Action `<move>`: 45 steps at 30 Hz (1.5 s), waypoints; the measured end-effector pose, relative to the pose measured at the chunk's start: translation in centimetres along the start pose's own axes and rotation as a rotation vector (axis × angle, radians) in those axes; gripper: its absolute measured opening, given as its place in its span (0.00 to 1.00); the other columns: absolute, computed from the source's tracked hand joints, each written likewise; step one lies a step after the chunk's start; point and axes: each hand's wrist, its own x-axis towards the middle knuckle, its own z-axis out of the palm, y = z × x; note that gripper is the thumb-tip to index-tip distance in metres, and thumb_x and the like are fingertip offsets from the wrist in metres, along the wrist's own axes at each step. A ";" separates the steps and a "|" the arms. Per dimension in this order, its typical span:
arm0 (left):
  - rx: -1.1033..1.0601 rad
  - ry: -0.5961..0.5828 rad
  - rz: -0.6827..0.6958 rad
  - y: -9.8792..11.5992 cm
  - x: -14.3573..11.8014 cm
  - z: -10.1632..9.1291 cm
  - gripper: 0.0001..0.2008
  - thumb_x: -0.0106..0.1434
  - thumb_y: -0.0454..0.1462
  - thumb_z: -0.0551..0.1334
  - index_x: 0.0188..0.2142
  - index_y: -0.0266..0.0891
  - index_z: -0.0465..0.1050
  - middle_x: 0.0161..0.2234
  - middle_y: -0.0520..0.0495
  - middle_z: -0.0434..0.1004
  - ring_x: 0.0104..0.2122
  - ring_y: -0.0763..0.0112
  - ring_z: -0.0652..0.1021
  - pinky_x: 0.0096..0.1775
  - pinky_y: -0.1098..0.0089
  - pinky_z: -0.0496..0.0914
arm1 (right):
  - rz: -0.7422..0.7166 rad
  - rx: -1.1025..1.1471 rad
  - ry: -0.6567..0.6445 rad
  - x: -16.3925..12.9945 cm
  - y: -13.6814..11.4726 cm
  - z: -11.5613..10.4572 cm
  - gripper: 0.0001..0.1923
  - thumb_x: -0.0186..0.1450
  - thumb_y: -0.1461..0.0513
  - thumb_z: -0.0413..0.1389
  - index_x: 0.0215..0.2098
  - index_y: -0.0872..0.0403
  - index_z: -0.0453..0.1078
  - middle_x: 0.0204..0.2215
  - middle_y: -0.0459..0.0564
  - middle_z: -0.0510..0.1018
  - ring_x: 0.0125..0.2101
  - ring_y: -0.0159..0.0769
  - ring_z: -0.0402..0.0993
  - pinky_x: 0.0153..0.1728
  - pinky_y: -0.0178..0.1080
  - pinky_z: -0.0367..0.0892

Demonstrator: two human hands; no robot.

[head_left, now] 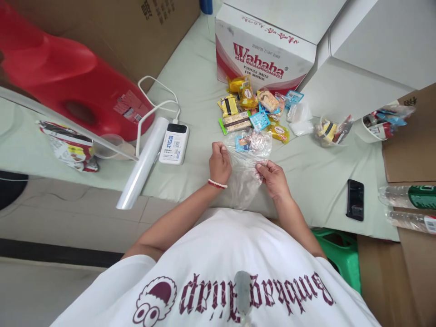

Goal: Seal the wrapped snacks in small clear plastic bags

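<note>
head | pale green sheet (316, 181) | left hand (220, 163), right hand (274, 179) grips clamped on clear bag (243, 181)

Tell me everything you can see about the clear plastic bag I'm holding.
The clear plastic bag is thin, crinkled film, see-through and slack. It is held at its top between the left hand and the right hand, and hangs down over the edge of the pale green sheet. A few wrapped snacks show through its upper part.
</note>
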 end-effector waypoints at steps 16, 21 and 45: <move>-0.007 -0.326 -0.230 0.1 -1.8 -2.5 0.23 0.72 0.53 0.55 0.27 0.42 0.68 0.14 0.57 0.61 0.16 0.72 0.66 0.23 0.70 0.59 | 0.000 -0.095 0.070 1.2 -0.2 -5.3 0.22 0.49 0.49 0.73 0.33 0.54 0.77 0.24 0.45 0.77 0.18 0.25 0.60 0.17 0.31 0.55; -0.029 -0.252 -0.176 -0.4 -1.7 -2.6 0.26 0.71 0.59 0.54 0.29 0.42 0.68 0.16 0.56 0.63 0.17 0.72 0.67 0.24 0.69 0.61 | -0.002 -0.137 0.126 0.6 0.4 -6.8 0.25 0.54 0.42 0.69 0.36 0.52 0.74 0.29 0.47 0.78 0.25 0.29 0.69 0.21 0.30 0.63; -0.274 -0.323 -0.384 1.4 -0.9 -5.1 0.29 0.67 0.65 0.56 0.45 0.43 0.73 0.20 0.57 0.61 0.14 0.78 0.55 0.16 0.72 0.50 | -0.032 0.208 0.097 1.2 -0.2 -4.9 0.27 0.52 0.47 0.72 0.37 0.48 0.63 0.31 0.40 0.78 0.27 0.30 0.74 0.29 0.35 0.73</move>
